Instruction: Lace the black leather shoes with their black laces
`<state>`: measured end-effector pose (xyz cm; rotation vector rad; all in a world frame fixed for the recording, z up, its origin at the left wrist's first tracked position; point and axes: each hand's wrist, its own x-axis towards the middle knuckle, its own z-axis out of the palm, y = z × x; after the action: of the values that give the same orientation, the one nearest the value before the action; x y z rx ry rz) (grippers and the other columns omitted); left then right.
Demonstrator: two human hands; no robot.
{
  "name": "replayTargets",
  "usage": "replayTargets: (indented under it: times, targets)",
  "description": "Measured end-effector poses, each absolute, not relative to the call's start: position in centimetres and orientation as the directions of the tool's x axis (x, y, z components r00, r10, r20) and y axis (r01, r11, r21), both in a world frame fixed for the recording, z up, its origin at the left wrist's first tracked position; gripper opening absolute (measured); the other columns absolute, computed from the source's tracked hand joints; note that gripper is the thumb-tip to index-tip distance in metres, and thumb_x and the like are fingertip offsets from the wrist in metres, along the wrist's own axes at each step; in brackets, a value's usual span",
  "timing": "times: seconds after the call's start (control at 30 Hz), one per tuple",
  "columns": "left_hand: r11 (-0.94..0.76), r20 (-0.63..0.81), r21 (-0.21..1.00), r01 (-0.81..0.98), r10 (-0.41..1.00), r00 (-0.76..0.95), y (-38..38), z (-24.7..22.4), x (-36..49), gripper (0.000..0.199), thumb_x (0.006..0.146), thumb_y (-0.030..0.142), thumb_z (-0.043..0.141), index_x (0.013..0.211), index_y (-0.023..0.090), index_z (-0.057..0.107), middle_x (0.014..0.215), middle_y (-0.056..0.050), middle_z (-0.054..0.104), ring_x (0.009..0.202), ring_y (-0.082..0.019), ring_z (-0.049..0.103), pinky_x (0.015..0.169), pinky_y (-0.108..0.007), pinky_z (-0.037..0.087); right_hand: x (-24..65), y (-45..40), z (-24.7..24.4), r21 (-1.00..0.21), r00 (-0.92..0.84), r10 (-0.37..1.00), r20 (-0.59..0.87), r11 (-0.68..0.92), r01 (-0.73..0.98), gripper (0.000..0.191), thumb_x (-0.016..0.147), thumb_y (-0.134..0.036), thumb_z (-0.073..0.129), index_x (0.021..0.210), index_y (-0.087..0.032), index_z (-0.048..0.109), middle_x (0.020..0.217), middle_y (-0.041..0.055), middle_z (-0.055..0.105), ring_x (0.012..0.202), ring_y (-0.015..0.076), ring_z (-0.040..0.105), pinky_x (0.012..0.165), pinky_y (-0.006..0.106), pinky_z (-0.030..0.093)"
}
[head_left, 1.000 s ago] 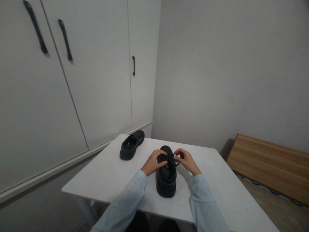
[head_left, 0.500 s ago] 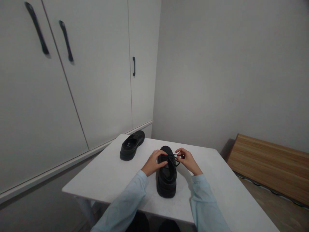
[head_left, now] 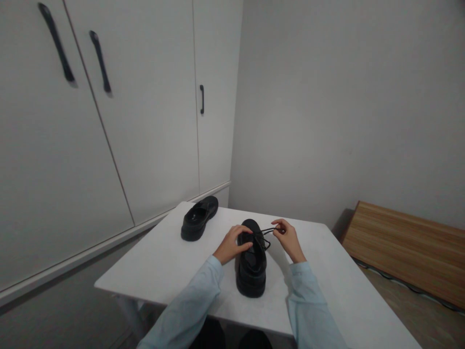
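Observation:
A black shoe (head_left: 251, 278) stands near the table's front edge, its toe pointing away from me. My left hand (head_left: 233, 242) lies against the shoe's left side, thumb and fingers curved around its upper part by the lacing. Whether it also pinches a lace there is too small to tell. To the right of the shoe, my right hand (head_left: 286, 237) pinches the black shoelace (head_left: 268, 230), which stretches from the lacing to the fingertips. A loop of lace hangs at the shoe's right side.
A second black shoe (head_left: 194, 225) rests at the back left of the white table (head_left: 156, 264). Cabinets with dark handles (head_left: 202, 99) line the left. A wood-grain board (head_left: 407, 247) leans at the right, beyond the table.
My right hand has moved right and slightly up, away from the shoe, drawing the lace out longer. My left hand stays on the shoe.

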<state>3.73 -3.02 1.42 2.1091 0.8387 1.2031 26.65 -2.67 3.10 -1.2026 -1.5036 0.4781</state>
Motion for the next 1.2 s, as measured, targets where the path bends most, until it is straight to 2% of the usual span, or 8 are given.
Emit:
replayTargets:
  times: [0.2,0.3,0.43,0.5,0.6,0.67,0.93,1.2]
  targets:
    - [-0.639,0.526,0.731,0.239,0.752,0.397,-3.1,1.6,3.7,0.03,0.075,0.031,0.067,0.103,0.022,0.061,0.109,-0.008,0.06,0.108,-0.023,0.052,0.098,-0.04,0.039,26.7,-2.8,3.5,-0.778,0.267,0.78,0.566,0.397,0.487,0.017,0.069,-0.024,0.054,0.083,-0.018,0.061,0.067,0.0021,0.059,0.061,0.0165,0.05,0.059,0.029,0.042]
    - [-0.633,0.518,0.734,0.246,0.756,0.4,-3.1,1.7,3.7,0.03,0.075,0.033,0.067,0.102,0.022,0.062,0.109,-0.008,0.06,0.108,-0.024,0.052,0.097,-0.04,0.039,26.5,-2.9,3.6,-0.759,0.271,0.764,0.585,0.398,0.516,0.016,0.071,-0.027,0.055,0.084,-0.019,0.06,0.072,0.0036,0.061,0.065,0.0177,0.053,0.064,0.031,0.044]
    - [-0.639,0.525,0.729,0.246,0.752,0.398,-3.2,1.8,3.7,0.03,0.075,0.033,0.067,0.103,0.022,0.062,0.11,-0.007,0.06,0.108,-0.023,0.052,0.097,-0.039,0.039,26.1,-3.0,3.5,-0.74,0.134,0.807,0.575,0.444,0.505,0.018,0.07,-0.03,0.063,0.085,-0.02,0.062,0.079,0.0048,0.062,0.071,0.02,0.055,0.07,0.034,0.046]
    - [-0.643,0.529,0.726,0.246,0.75,0.397,-3.2,1.8,3.8,0.03,0.075,0.033,0.067,0.103,0.022,0.062,0.109,-0.007,0.06,0.108,-0.023,0.052,0.097,-0.039,0.039,25.9,-3.1,3.3,-0.722,0.048,0.817,0.575,0.478,0.501,0.02,0.069,-0.031,0.066,0.087,-0.022,0.064,0.092,0.0063,0.062,0.085,0.0232,0.057,0.079,0.038,0.046]
    - [-0.64,0.528,0.73,0.241,0.751,0.395,-3.2,1.8,3.8,0.03,0.075,0.033,0.068,0.102,0.022,0.062,0.109,-0.007,0.06,0.108,-0.023,0.052,0.097,-0.039,0.039,25.7,-3.2,3.1,-0.693,-0.008,0.809,0.587,0.508,0.512,0.027,0.07,-0.033,0.067,0.096,-0.025,0.065,0.115,0.0078,0.055,0.112,0.0267,0.049,0.098,0.044,0.037]
    - [-0.633,0.53,0.739,0.231,0.758,0.381,-3.2,1.7,3.8,0.03,0.076,0.033,0.066,0.103,0.021,0.062,0.109,-0.007,0.06,0.107,-0.023,0.053,0.097,-0.038,0.039,25.6,-3.3,3.1,-0.702,-0.034,0.822,0.569,0.507,0.5,0.032,0.071,-0.035,0.068,0.101,-0.026,0.065,0.124,0.0079,0.051,0.121,0.0267,0.043,0.105,0.045,0.03]
    - [-0.563,0.517,0.766,0.31,0.826,0.225,-2.5,1.1,3.7,0.017,0.081,0.03,0.058,0.095,0.021,0.063,0.1,-0.005,0.064,0.102,-0.022,0.056,0.089,-0.037,0.044,25.3,-3.9,3.2,-0.787,-0.299,0.878,0.374,0.471,0.399,0.061,0.064,-0.038,0.076,0.12,-0.027,0.056,0.131,0.006,0.051,0.127,0.0271,0.041,0.11,0.046,0.024]
    - [-0.585,0.541,0.717,0.38,0.81,0.226,-2.3,0.9,3.9,0.01,0.079,0.028,0.06,0.082,0.02,0.063,0.088,-0.004,0.063,0.093,-0.021,0.056,0.088,-0.037,0.042,25.1,-3.9,2.6,-0.803,-0.365,0.883,0.295,0.436,0.406,0.071,0.062,-0.04,0.077,0.126,-0.024,0.051,0.129,0.0087,0.054,0.121,0.0279,0.047,0.107,0.047,0.03]
